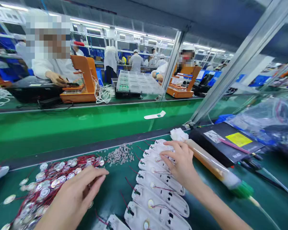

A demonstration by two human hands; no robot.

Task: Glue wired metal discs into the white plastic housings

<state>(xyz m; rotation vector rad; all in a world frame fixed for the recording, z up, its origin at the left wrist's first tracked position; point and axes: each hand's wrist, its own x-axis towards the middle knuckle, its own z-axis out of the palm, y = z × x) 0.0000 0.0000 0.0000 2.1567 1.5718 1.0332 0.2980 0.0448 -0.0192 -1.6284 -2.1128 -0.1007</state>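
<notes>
My left hand [79, 193] hovers beside a pile of small round metal discs with red wires [55, 179]. Its thumb and fingertips come close together, and whatever may be between them is hidden. Over the far end of a row of white plastic shells [158, 191] is my right hand [180, 163], its fingers apart and reaching onto the shells. Several shells have a disc with wires lying inside and a thin red wire at the left end. A heap of small screws [121, 154] lies between the discs and the shells.
Right of the shells lies a large glue syringe [213, 163] with a green end and a hose. Behind it is a black box [228, 142] with a yellow label. A metal post [230, 64] rises at the bench edge. Co-workers sit beyond, near orange fixtures [83, 81].
</notes>
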